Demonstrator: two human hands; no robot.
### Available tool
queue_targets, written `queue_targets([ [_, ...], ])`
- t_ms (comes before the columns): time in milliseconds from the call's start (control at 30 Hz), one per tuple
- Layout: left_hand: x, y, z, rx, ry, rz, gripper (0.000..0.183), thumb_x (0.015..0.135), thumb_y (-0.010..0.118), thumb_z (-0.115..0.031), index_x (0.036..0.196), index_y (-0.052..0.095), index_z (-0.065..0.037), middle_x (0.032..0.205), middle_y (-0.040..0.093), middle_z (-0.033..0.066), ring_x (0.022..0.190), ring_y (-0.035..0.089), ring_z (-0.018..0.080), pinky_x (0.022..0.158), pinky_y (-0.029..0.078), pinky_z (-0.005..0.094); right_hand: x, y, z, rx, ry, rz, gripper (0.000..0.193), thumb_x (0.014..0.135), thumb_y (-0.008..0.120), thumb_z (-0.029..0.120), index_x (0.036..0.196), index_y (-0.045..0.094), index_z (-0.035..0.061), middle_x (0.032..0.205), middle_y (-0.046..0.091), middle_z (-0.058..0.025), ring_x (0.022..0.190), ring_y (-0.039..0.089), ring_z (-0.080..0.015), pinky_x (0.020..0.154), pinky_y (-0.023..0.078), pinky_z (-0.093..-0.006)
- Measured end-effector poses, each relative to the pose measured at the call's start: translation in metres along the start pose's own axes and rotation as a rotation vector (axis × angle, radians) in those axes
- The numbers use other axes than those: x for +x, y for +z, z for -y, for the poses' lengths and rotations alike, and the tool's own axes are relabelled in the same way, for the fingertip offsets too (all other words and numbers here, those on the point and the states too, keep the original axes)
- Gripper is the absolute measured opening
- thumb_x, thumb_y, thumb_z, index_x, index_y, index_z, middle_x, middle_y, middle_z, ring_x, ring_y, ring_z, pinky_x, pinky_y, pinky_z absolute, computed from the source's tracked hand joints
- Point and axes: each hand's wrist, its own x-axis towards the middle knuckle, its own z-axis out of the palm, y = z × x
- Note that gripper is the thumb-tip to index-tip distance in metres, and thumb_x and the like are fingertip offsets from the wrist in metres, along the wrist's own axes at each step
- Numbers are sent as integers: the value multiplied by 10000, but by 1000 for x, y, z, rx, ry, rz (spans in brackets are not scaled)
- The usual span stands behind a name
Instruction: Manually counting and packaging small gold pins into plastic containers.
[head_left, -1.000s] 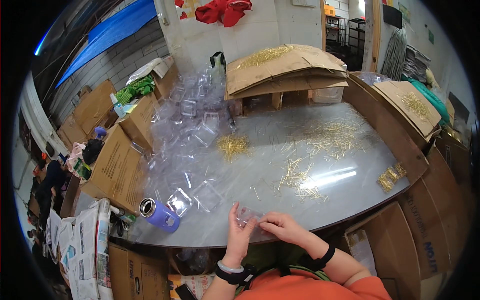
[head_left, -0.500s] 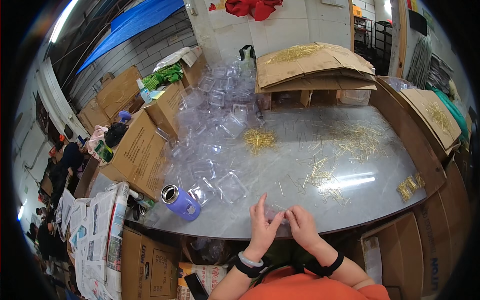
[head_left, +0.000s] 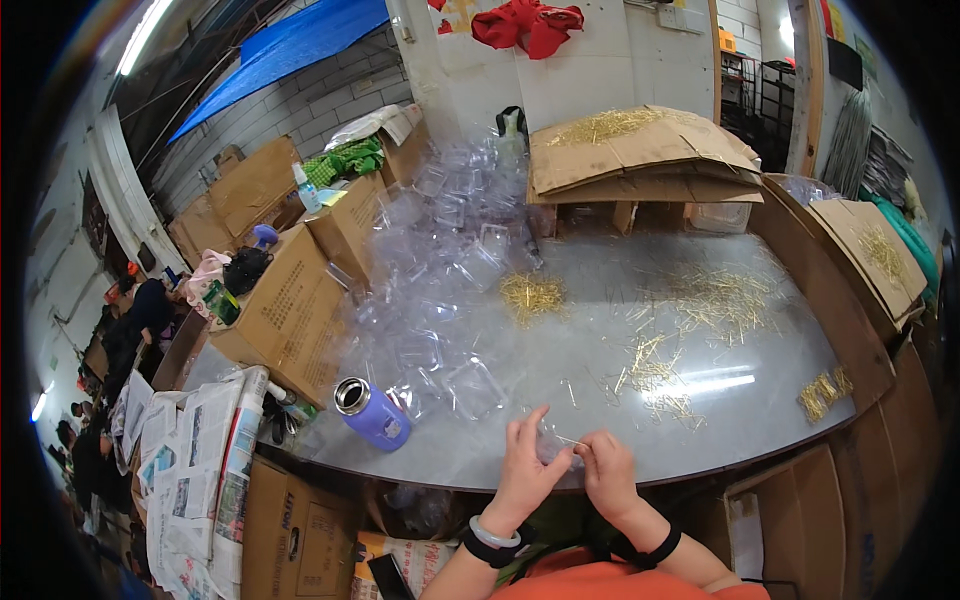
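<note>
Near the front edge of the table, my left hand (head_left: 530, 468) grips a small clear plastic box (head_left: 549, 444), its fingers closed round it. My right hand (head_left: 608, 472) is beside it, thumb and fingers pinching a thin gold wire hook (head_left: 568, 440) that reaches across to the box. Part of the box is hidden behind my left fingers. Beyond my hands lies another single wire hook (head_left: 570, 392). Loose gold hooks are scattered in a pile (head_left: 655, 380) to the right, and a denser heap (head_left: 533, 296) sits farther back.
Many clear plastic boxes (head_left: 440, 260) are heaped on the left of the table (head_left: 620, 290). An open purple bottle (head_left: 374, 415) stands near its front-left edge. Cardboard boxes (head_left: 285, 310) line the left side, a cardboard shelter (head_left: 640, 160) the back. Bundled gold hooks (head_left: 824, 393) lie at right.
The view has tilted and shifted slightly, so the table appears lower. My hands stay close together; the gold wire hook between them now shows more clearly.
</note>
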Motion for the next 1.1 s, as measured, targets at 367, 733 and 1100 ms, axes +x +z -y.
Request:
queue_targets([
  [367, 2, 7, 6, -57, 23, 167, 845, 866, 762, -194, 1569, 314, -59, 1188, 495, 190, 1093, 543, 310, 930, 504, 391, 3, -15, -32, 180, 54, 315, 112, 977, 604, 61, 1083, 631, 34, 953, 648, -189, 889, 648, -386, 770, 516, -414],
  [733, 15, -20, 20, -241, -209, -205, 989, 896, 755, -47, 1622, 83, -40, 1465, 392, 227, 1079, 650, 260, 759, 606, 341, 26, -33, -30, -108, 17, -134, 84, 961, 642, 60, 1037, 648, 24, 900, 645, -163, 831, 643, -403, 711, 515, -440],
  [1100, 4, -20, 54, 8, -272, -271, 605, 954, 712, -149, 1439, 428, 72, 1369, 464, 210, 796, 670, 181, 588, 599, 287, 28, -12, -3, -305, -206, 13, 383, 838, 736, 101, 1202, 617, 94, 1192, 659, -128, 989, 666, -346, 779, 549, -442],
])
